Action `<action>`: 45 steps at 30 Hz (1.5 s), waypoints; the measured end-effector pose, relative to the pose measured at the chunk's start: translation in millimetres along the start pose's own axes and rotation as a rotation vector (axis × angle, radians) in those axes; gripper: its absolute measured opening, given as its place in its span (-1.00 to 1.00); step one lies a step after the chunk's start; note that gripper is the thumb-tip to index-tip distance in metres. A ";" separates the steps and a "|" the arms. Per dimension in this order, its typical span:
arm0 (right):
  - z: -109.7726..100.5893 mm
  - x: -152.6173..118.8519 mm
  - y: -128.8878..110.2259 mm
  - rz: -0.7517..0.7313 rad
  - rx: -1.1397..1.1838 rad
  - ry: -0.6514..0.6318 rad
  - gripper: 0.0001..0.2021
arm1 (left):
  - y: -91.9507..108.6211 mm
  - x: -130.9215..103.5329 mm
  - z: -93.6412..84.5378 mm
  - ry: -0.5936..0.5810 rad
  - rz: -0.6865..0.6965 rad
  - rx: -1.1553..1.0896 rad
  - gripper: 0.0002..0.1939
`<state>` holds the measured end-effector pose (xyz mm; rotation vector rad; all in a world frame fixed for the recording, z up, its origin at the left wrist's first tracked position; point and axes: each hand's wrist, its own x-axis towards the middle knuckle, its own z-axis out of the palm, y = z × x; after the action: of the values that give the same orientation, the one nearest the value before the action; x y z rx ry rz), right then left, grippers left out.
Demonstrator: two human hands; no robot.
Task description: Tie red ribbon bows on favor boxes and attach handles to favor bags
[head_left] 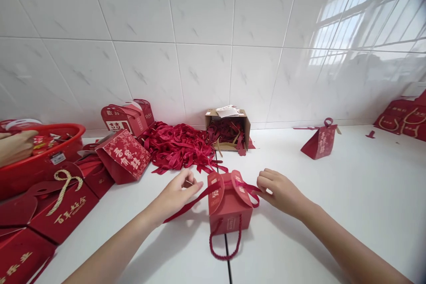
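So a small red gift box is parked upright in the middle of the white table, right over the dark seam, its rope handle looped down in front onto the tabletop. A dark red ribbon is run across the top by the two rounded flaps, with a length let out to either side. The left hand is held just off the box's left side, fingers curled and only a narrow gap left at the thumb; the ribbon is passed right by it, but whether it's actually gripped can't be told. The right hand is kept low on the other side, fingers bent, with the looped ribbon end met at the fingertips; a firm pinch can't be confirmed there either. Behind the box, a messy heap of loose ribbons is piled up beside a cardboard box that's stuffed with more. Off to the left, printed red boxes are crowded around a red basin, where another person's hand can be seen. Over on the right, a small wedge-shaped box is left standing.
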<state>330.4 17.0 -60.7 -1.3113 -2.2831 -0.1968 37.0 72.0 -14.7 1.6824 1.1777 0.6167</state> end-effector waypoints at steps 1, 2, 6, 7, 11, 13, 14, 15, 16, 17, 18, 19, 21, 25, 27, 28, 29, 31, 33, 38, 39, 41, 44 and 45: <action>-3.8 -2.2 -1.1 0.072 -0.005 -0.026 -0.75 | -0.5 -5.7 -0.9 0.068 0.012 0.055 -0.66; -8.2 -5.0 -2.7 0.166 -0.008 -0.068 -0.72 | -1.2 -12.3 -1.7 0.093 0.022 0.110 -0.68; -28.2 -17.2 -17.7 0.482 0.149 -0.319 -0.68 | -4.3 -40.4 -1.4 -0.147 -0.026 0.288 -0.64; -32.3 -19.1 -23.2 0.491 0.253 -0.379 -0.72 | -4.4 -46.0 -0.5 -0.223 -0.045 0.317 -0.64; -34.8 -19.4 -42.4 0.459 0.616 -0.488 -0.71 | -4.6 -54.9 1.6 -0.405 -0.097 0.364 -0.58; -26.9 -18.0 -46.3 0.514 0.707 -0.421 -0.64 | -6.9 -51.8 2.0 -0.406 -0.133 0.301 -0.42; -21.6 -17.6 -46.9 0.571 0.765 -0.388 -0.60 | -8.6 -49.2 2.5 -0.387 -0.150 0.242 -0.37; -16.2 -17.5 -46.8 0.644 0.845 -0.363 -0.57 | -10.5 -46.3 3.1 -0.355 -0.168 0.165 -0.32; -11.1 -17.7 -46.5 0.720 0.950 -0.340 -0.55 | -12.3 -43.4 3.9 -0.307 -0.185 0.075 -0.29; -6.8 -18.1 -46.2 0.792 1.076 -0.309 -0.55 | -13.6 -40.4 4.8 -0.246 -0.201 -0.032 -0.26; -3.7 -18.4 -46.0 0.851 1.211 -0.256 -0.56 | -14.1 -37.6 5.5 -0.170 -0.208 -0.155 -0.26; -2.1 -18.5 -46.0 0.891 1.339 -0.178 -0.59 | -13.6 -34.8 5.7 -0.088 -0.206 -0.291 -0.29; -3.0 -17.1 -46.2 0.923 1.511 0.028 -0.64 | -9.3 -29.8 4.5 0.066 -0.188 -0.573 -0.48; -16.7 -5.8 -44.9 0.890 1.518 0.387 -0.71 | 7.8 -23.0 -4.4 0.295 -0.157 -0.897 -0.92; -25.9 3.4 -42.0 0.874 1.481 0.506 -0.69 | 16.2 -22.1 -9.5 0.329 -0.099 -0.913 -0.95; -30.4 8.4 -40.0 0.867 1.462 0.556 -0.67 | 19.7 -22.1 -11.6 0.325 -0.056 -0.895 -0.95; -34.7 13.3 -37.7 0.855 1.442 0.601 -0.66 | 22.7 -22.2 -13.3 0.325 -0.006 -0.864 -0.92; -42.3 22.1 -33.5 0.824 1.400 0.679 -0.69 | 27.4 -22.3 -15.7 0.335 0.092 -0.769 -0.83; -48.5 28.8 -30.6 0.792 1.375 0.716 -0.76 | 31.2 -21.8 -16.9 0.341 0.147 -0.683 -0.76; -57.9 34.7 -32.3 0.715 1.366 0.709 -0.82 | 40.9 -19.3 -17.8 0.279 0.165 -0.670 -0.69; -59.3 35.0 -33.2 0.698 1.351 0.727 -0.82 | 43.5 -19.1 -18.2 0.273 0.180 -0.662 -0.68; -62.6 36.1 -34.2 0.674 1.295 0.773 -0.82 | 49.5 -19.1 -20.1 0.246 0.209 -0.632 -0.67; -69.1 39.8 -34.9 0.637 1.184 0.808 -0.82 | 61.4 -19.0 -25.8 0.188 0.227 -0.546 -0.69; -71.8 41.5 -35.2 0.612 1.151 0.809 -0.82 | 66.1 -18.7 -28.2 0.189 0.234 -0.508 -0.70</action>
<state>308.4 4.6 25.7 -0.9221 -0.9083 0.6033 34.5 61.7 58.8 1.3503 0.8577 1.1371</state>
